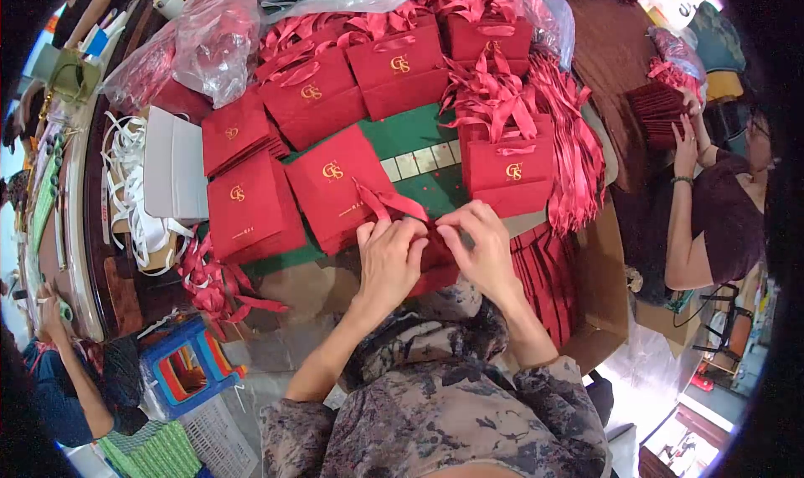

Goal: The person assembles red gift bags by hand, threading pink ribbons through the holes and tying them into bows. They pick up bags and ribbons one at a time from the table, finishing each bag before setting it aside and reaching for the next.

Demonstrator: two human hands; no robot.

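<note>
My left hand (389, 256) is closed in a pinch on a red ribbon (402, 203), whose loose end sticks up past the fingers. Close beside it, my right hand (483, 248) pinches at the top edge of a dark red paper bag (435, 269); whether its fingertips hold ribbon or paper is too small to tell. That bag is partly hidden by both hands. Just beyond lies a stack of flat red bags (327, 181) with gold lettering. A finished-looking red bag with ribbon handles (509, 172) stands behind my right hand.
More red bags (398, 68) line the back of the green mat (410, 131). Red ribbons (578, 143) hang at the right above a cardboard box (603, 294) of bags. A white box (173, 164) and white ribbons (126, 160) sit left. A co-worker (703, 202) handles red bags at right.
</note>
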